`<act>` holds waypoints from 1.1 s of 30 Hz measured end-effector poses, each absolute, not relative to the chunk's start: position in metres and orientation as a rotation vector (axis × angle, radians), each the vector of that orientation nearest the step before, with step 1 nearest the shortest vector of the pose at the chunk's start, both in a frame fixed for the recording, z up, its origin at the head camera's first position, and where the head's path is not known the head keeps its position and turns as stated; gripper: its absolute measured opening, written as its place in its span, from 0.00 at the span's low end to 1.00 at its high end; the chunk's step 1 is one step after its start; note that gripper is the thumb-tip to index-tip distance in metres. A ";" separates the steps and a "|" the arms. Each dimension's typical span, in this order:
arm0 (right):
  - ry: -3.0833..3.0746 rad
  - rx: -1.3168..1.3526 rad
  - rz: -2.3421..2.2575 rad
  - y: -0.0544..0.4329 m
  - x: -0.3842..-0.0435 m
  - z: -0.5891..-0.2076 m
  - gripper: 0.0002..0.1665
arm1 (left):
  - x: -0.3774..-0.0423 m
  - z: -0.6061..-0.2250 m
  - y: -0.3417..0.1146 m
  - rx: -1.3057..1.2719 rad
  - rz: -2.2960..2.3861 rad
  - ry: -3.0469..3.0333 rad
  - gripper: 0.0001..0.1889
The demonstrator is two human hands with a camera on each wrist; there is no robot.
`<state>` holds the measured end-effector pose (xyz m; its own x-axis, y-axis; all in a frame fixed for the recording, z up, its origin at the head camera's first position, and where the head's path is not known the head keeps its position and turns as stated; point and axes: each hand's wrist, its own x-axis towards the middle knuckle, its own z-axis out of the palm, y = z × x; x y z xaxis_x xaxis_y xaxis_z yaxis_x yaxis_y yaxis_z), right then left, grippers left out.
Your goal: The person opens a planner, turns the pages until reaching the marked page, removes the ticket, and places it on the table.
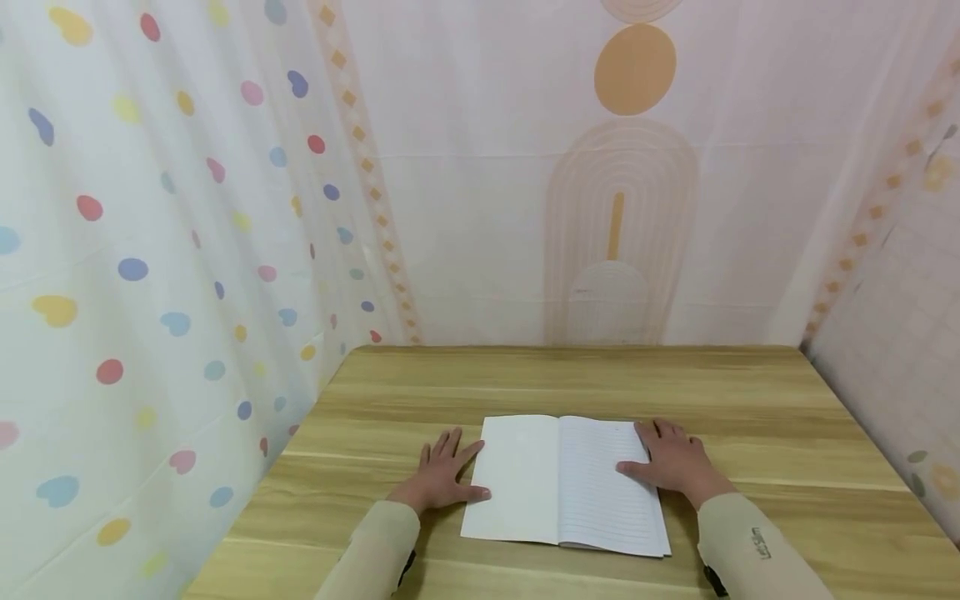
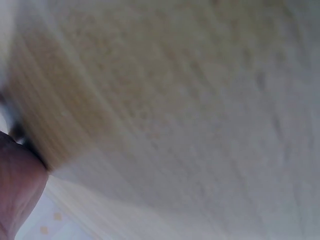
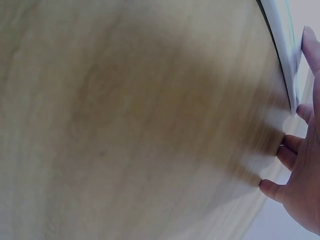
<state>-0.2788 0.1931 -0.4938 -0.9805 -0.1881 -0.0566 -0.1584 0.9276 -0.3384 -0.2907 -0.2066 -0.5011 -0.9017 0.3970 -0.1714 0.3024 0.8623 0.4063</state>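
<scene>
An open notebook [image 1: 521, 479] lies flat on the wooden table, its left page blank and its right page ruled with lines. My left hand [image 1: 442, 482] rests at the notebook's left edge with fingers spread, the thumb and index finger touching the page's border. At the opposite edge, my right hand [image 1: 675, 460] lays its thumb on the lined page and its index finger near the top corner. In the right wrist view, the other fingers of that hand [image 3: 302, 185] touch the tabletop beside the notebook's edge [image 3: 282, 45]. Only a bit of the left hand [image 2: 20, 185] shows in its wrist view.
The wood-grain table [image 1: 577, 379] extends around the notebook on all sides. A curtain with coloured dots [image 1: 180, 250] hangs on the left, and a pale patterned curtain [image 1: 480, 208] hangs behind the table's far edge.
</scene>
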 end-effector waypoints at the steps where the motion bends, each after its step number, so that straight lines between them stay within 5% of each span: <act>1: 2.993 -0.268 -0.514 0.193 -0.279 -0.493 0.58 | -0.291 -0.501 -0.207 0.530 0.548 2.787 0.47; 17: 3.025 -0.296 -0.525 0.191 -0.276 -0.494 0.52 | -0.291 -0.505 -0.209 0.544 0.565 2.799 0.48; 33: 2.894 -0.086 -1.238 0.169 -0.283 -0.477 0.35 | -0.287 -0.501 -0.208 0.528 0.595 2.780 0.48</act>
<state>-0.2834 0.1692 -0.4771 -0.9985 -0.0475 0.0283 -0.0533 0.6894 -0.7224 -0.2873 -0.2080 -0.5007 -0.9032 0.3968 -0.1636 0.2951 0.8509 0.4347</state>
